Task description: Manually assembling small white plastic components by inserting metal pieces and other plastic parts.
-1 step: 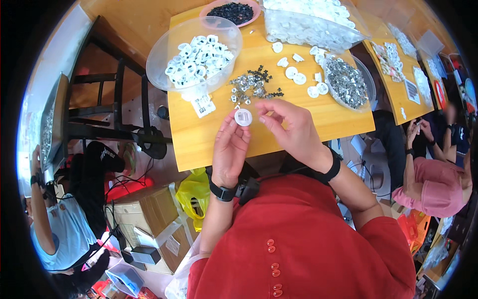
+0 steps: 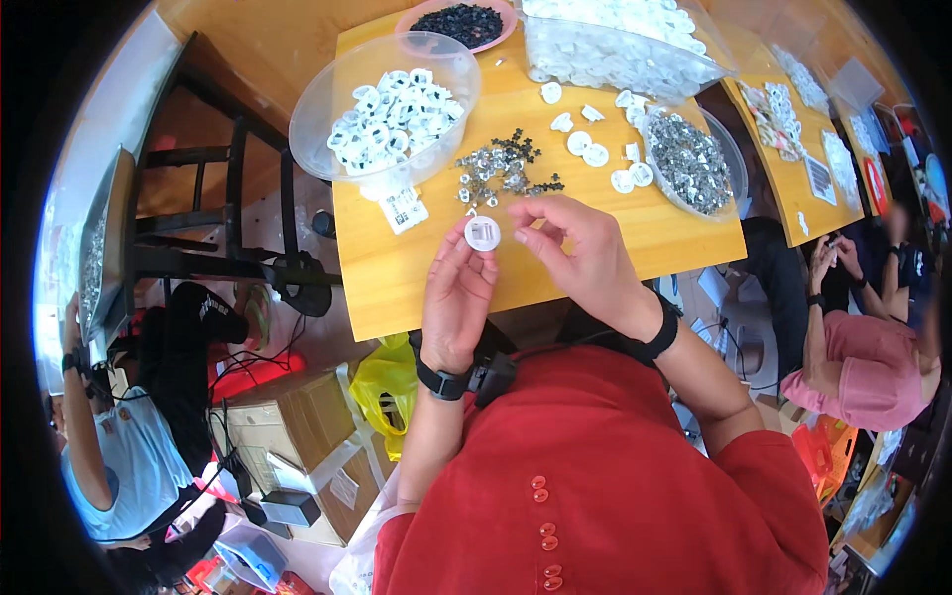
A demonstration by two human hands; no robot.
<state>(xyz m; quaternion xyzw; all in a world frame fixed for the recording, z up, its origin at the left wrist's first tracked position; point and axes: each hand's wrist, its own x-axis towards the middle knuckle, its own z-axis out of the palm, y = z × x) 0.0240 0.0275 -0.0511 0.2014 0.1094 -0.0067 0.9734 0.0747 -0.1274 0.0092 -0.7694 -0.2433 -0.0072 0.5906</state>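
Observation:
Between the thumb and fingertips of my left hand [image 2: 460,288] is a white round plastic piece [image 2: 483,234] with a rectangular recess in its face. A small shiny bit shows at its upper edge. My right hand [image 2: 585,253] hovers just right of it, fingers curled, thumb and index tips apart, with nothing visible between them. Beyond the hands lie a loose pile of small metal parts [image 2: 486,177] and several black cross-shaped parts [image 2: 522,149]. Several white round pieces [image 2: 595,155] are scattered on the wooden table [image 2: 416,283] farther right.
A clear bowl [image 2: 309,129] of white pieces stands at left, by a printed label [image 2: 405,210]. A pink dish [image 2: 405,42] of black parts, a clear bin [image 2: 615,71] and a tub of metal parts [image 2: 692,169] stand farther off. People sit at left [image 2: 139,446] and right [image 2: 843,372].

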